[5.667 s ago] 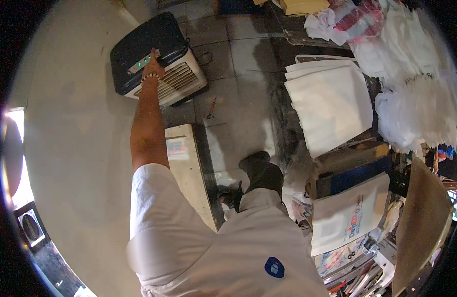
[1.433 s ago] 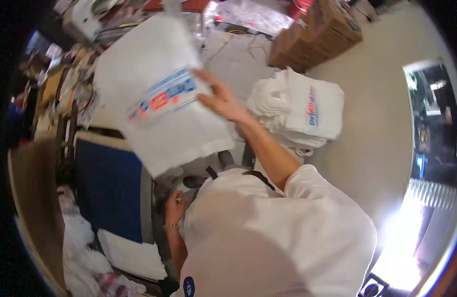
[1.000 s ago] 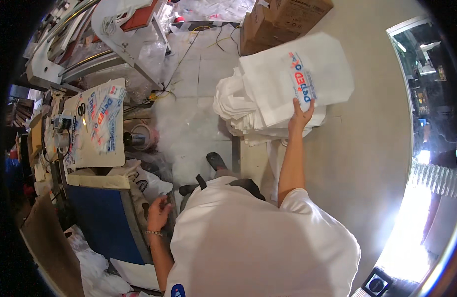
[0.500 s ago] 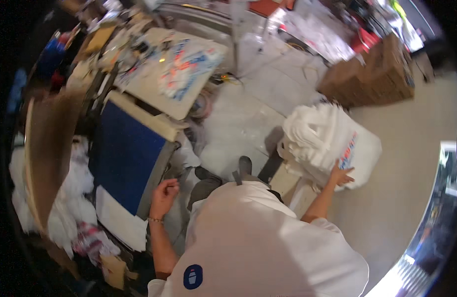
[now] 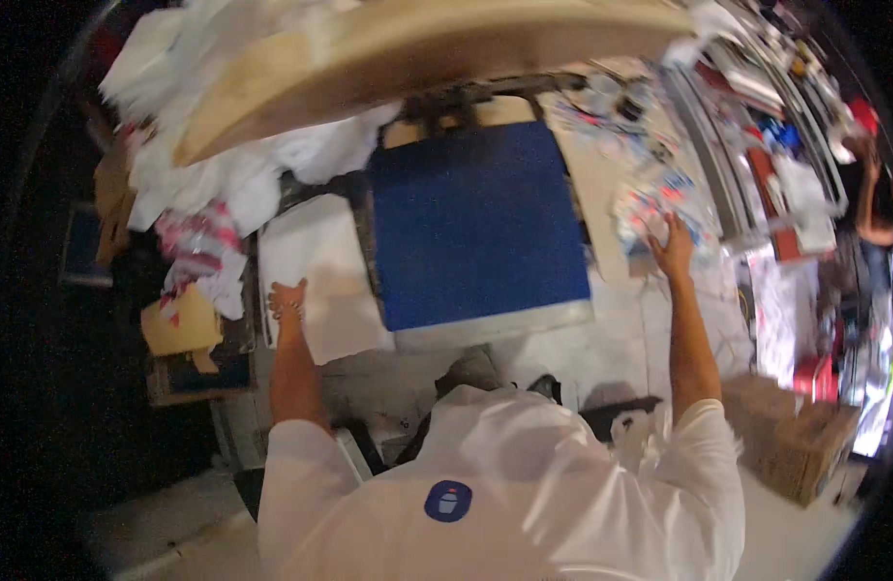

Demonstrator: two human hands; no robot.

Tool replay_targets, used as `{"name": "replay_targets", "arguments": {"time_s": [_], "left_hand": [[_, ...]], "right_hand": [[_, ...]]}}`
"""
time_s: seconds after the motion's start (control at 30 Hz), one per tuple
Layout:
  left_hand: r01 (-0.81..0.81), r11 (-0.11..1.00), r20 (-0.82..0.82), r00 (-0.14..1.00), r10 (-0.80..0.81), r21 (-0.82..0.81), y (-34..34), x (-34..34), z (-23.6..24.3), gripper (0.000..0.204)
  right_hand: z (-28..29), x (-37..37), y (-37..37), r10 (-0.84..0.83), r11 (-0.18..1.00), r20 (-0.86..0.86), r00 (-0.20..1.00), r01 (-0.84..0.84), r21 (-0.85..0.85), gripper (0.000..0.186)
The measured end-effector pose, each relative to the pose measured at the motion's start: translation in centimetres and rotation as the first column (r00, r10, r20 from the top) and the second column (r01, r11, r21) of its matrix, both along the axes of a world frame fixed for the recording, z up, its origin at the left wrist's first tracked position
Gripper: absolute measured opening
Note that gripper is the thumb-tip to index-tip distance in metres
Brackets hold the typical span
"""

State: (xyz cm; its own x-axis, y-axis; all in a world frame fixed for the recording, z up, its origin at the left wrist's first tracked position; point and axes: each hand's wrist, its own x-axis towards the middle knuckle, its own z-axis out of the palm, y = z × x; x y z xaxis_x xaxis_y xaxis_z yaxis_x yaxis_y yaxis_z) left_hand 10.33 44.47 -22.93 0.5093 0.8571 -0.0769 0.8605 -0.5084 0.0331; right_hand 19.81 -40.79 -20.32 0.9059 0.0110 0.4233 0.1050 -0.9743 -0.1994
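My left hand [image 5: 287,299] lies with its fingers spread on a white stack of flat sheets or cloth [image 5: 316,242], left of a dark blue rectangular pad [image 5: 477,228]. On the other side of the pad, my right hand [image 5: 672,250] reaches to a pile of clear printed film pieces [image 5: 650,189] with red and blue print. Its fingers are apart and the fingertips are at the pile's near edge; whether they touch it I cannot tell. The film lies on a cream board [image 5: 609,247].
A large tan curved panel [image 5: 446,68] overhangs the far side of the pad. Crumpled white bags [image 5: 320,145] and a yellowish piece of card [image 5: 182,322] lie at the left. Cardboard boxes [image 5: 795,436] stand at the lower right. Another person [image 5: 877,208] is at the far right.
My view has turned left to face the blue pad. My right hand has left the white printed cloth pile and moved to the film; my left hand has come onto the white stack.
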Motion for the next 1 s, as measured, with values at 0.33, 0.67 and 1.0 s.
{"name": "replay_targets", "arguments": {"time_s": [0.33, 0.67, 1.0], "left_hand": [[-0.09, 0.996, 0.033, 0.995, 0.091, -0.025, 7.7, -5.6, -2.2, 0.072], [0.417, 0.907, 0.53, 0.758, -0.381, 0.056, 5.2, -5.2, 8.8, 0.018], [0.724, 0.681, 0.757, 0.502, -0.417, -0.105, -19.3, -18.8, 36.4, 0.026]], "right_hand": [[-1.2, 5.2, 1.1, 0.119, 0.993, -0.229, 0.966, -0.112, 0.046, 0.051], [-3.0, 5.3, -3.1, 0.043, 0.983, -0.105, 0.994, -0.023, 0.183, 0.025], [-1.7, 5.1, -5.9, 0.088, 0.842, 0.239, 0.967, -0.201, 0.5, 0.036]]}}
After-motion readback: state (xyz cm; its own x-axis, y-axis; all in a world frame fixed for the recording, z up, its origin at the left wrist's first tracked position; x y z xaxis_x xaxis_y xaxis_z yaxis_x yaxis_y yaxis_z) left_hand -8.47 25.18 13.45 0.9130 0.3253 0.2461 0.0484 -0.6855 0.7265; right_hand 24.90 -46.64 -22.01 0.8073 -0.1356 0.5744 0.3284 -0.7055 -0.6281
